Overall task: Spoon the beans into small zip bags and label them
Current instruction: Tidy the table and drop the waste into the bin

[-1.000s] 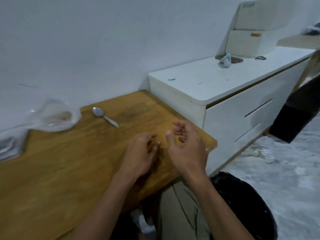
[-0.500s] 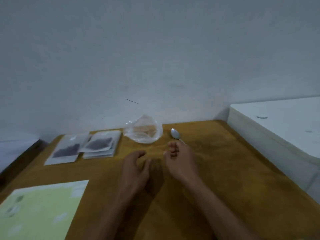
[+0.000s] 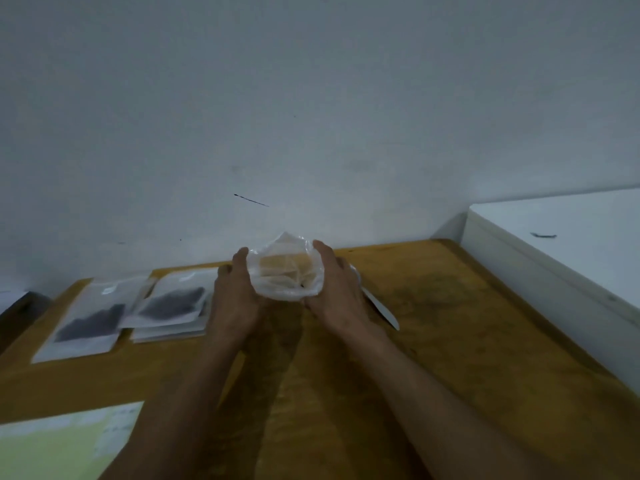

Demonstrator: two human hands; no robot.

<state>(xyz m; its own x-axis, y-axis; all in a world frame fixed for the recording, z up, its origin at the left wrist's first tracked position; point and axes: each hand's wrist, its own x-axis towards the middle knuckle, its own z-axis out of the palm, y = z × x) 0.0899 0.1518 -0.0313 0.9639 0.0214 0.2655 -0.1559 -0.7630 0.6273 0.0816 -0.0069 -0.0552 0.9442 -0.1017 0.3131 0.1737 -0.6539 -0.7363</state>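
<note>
Wooden table (image 3: pixel 433 341) against pale wall. Clear plastic bag (image 3: pixel 285 271) sits between both hands near far edge. Left hand (image 3: pixel 233 299) cups bag's left side, right hand (image 3: pixel 337 296) its right, fingers curled round it. Spoon (image 3: pixel 381 311) just right of right hand. Filled zip bags (image 3: pixel 131 313) lie left, apart.

Both hands cup a crumpled clear plastic bag (image 3: pixel 285 271) above the wooden tabletop (image 3: pixel 450 323): left hand (image 3: pixel 235 299) on its left side, right hand (image 3: pixel 337 296) on its right. Filled zip bags (image 3: pixel 162 306) lie left; a spoon (image 3: pixel 381 311) lies just right.
</note>
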